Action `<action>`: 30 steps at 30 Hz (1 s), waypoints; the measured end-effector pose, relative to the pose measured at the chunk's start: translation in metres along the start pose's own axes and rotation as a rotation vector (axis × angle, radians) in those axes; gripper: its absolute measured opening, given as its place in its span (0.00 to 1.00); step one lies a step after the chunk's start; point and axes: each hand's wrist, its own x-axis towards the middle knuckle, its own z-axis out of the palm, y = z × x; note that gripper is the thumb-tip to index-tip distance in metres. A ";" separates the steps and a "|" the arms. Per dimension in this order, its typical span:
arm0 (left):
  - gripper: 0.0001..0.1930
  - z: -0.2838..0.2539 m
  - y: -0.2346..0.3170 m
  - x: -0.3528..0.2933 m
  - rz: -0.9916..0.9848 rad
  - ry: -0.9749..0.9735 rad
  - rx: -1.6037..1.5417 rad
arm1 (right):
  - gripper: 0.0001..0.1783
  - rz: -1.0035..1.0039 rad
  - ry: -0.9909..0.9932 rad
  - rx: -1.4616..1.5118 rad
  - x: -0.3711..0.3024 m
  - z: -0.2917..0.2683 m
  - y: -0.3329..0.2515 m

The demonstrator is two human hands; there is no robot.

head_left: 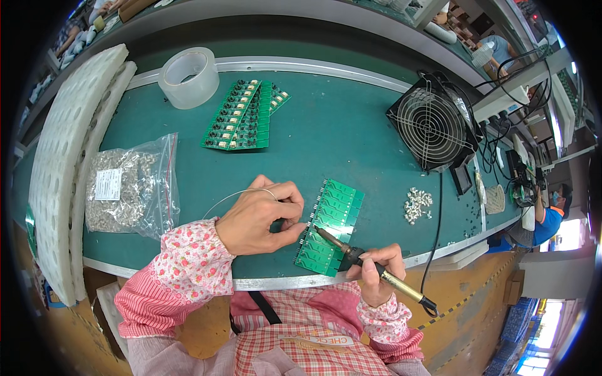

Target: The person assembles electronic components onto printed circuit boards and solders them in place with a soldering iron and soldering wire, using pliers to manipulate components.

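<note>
A green circuit board panel [336, 210] lies on the green bench mat near its front edge, with a row of metal pins along its left side. My right hand [379, 271] grips a soldering iron [394, 283], its tip resting at or just above the panel's left part. From the left, my left hand [263, 216] pinches a thin solder wire [227, 198] that loops back over the wrist. Its fingertips are close to the panel's pin edge, near the iron's tip. Whether wire and tip touch cannot be made out.
Stacked boards with mounted parts [237, 119] and a clear tape roll [188, 78] lie at the back. A bag of small parts [132, 188] and white foam trays [75, 150] stand left. On the right are a black fan [433, 122], loose white connectors [417, 205] and the iron's cable [437, 232].
</note>
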 end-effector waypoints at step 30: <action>0.09 0.003 0.001 0.002 0.033 0.042 0.027 | 0.07 -0.010 0.016 -0.014 0.001 0.001 0.000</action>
